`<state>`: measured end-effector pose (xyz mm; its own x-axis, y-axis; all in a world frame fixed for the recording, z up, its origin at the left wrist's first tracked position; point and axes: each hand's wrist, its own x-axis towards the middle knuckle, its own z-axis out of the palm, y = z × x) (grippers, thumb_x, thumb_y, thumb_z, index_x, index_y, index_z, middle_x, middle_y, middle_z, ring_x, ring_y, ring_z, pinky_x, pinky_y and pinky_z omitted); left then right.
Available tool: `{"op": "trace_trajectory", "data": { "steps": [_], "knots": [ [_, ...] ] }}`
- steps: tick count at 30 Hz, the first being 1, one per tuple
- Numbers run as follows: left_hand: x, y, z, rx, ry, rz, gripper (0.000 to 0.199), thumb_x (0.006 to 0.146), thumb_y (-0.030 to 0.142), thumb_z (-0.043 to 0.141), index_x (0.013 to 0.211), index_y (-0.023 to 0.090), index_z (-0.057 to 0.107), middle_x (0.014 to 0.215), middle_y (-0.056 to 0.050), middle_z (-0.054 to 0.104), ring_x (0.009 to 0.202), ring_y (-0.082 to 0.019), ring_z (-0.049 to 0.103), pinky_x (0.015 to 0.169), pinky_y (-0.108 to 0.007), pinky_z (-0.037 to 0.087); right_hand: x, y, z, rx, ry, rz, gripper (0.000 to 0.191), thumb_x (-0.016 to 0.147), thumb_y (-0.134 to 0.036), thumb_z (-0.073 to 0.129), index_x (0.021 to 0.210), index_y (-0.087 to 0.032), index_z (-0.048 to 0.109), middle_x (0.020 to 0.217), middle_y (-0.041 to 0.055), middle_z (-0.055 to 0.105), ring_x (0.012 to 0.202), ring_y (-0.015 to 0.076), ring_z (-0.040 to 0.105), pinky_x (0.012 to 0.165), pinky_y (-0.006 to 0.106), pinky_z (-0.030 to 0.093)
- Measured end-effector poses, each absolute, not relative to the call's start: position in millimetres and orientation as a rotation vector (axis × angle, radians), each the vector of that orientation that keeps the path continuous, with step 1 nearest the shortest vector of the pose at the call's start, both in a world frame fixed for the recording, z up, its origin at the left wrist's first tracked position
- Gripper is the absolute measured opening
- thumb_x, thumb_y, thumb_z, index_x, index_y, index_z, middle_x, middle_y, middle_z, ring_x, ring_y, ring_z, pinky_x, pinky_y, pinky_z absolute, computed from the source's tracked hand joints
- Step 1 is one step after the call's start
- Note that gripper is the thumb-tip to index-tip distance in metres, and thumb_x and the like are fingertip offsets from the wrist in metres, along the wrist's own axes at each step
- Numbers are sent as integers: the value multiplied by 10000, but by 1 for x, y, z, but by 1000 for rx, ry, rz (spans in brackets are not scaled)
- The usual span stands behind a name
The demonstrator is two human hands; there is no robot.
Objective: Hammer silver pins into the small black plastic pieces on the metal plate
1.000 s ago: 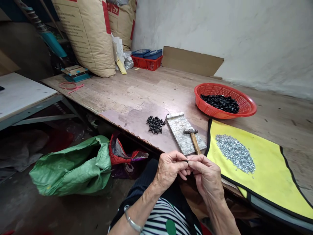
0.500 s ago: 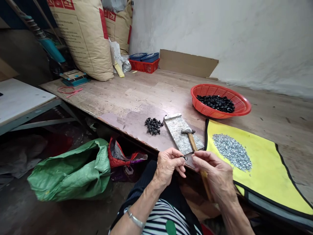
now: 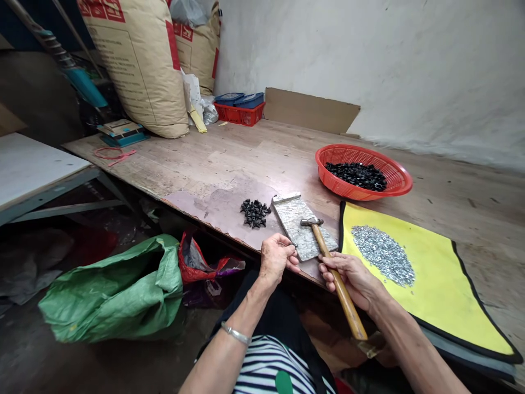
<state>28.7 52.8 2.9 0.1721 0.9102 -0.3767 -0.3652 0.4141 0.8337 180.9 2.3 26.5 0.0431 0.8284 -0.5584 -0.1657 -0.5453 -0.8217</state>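
Note:
My left hand pinches a small black part at the near left edge of a speckled stone-like slab. The part's full shape is hidden by my fingers. My right hand is closed around the wooden handle of a hammer, whose metal head is over the slab. Left of the slab is a small heap of black parts. To the right, a pile of small shiny metal pieces is spread on a yellow cloth with black edging.
A red plastic basket of black parts stands behind the cloth. Large paper sacks, a red crate with blue boxes and a cardboard strip line the back. Below the table's front edge are a green sack and a red bag.
My left hand has brought the small black part up to the slab's edge. My right hand has moved its fingers onto the hammer handle, which has swung outward.

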Motion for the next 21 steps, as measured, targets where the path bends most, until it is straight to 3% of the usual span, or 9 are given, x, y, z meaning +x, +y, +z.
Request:
{"op": "trace_trajectory", "data": {
  "steps": [3, 6, 9, 13, 17, 21],
  "knots": [
    [33, 53, 5, 677, 1090, 987, 132, 624, 52, 551, 667, 144, 467, 467, 27, 545, 316, -122, 507, 270, -240, 449, 182, -4, 28, -1549, -628, 1634, 290, 610, -335, 681, 747, -137, 520, 550, -39, 448, 394, 35, 322, 346, 155, 229],
    [35, 53, 5, 677, 1121, 987, 141, 639, 18, 508, 647, 149, 455, 449, 33, 534, 301, -121, 500, 265, -241, 446, 179, -20, 29, -1716, -729, 1435, 306, 677, -423, 645, 681, -180, 459, 527, -54, 428, 369, 36, 275, 326, 161, 187],
    [36, 52, 2, 671, 1129, 993, 149, 644, 8, 501, 643, 150, 455, 440, 34, 534, 298, -126, 504, 263, -242, 446, 174, -38, 28, -1940, -1070, 1045, 351, 732, -519, 555, 638, -197, 451, 501, -34, 444, 397, 78, 355, 370, 202, 276],
    [36, 52, -1, 669, 1135, 998, 161, 632, -6, 508, 626, 148, 462, 423, 35, 532, 300, -136, 514, 268, -242, 450, 170, -51, 21, -2046, -1430, 573, 355, 761, -543, 442, 760, -202, 541, 528, 6, 524, 457, 150, 479, 477, 265, 368],
    [36, 52, -2, 658, 1131, 991, 167, 629, -9, 520, 613, 148, 463, 413, 30, 534, 305, -145, 524, 281, -253, 461, 169, -54, 17, -2099, -1658, 224, 382, 836, -512, 351, 838, -202, 574, 570, 28, 577, 476, 189, 546, 471, 274, 361],
    [36, 52, 0, 646, 1140, 989, 166, 632, -6, 531, 610, 145, 467, 411, 27, 537, 297, -140, 520, 288, -242, 459, 163, -57, 24, -1993, -1701, -127, 395, 894, -472, 353, 933, -179, 615, 659, 41, 645, 472, 164, 566, 457, 253, 365]
  ]
}}
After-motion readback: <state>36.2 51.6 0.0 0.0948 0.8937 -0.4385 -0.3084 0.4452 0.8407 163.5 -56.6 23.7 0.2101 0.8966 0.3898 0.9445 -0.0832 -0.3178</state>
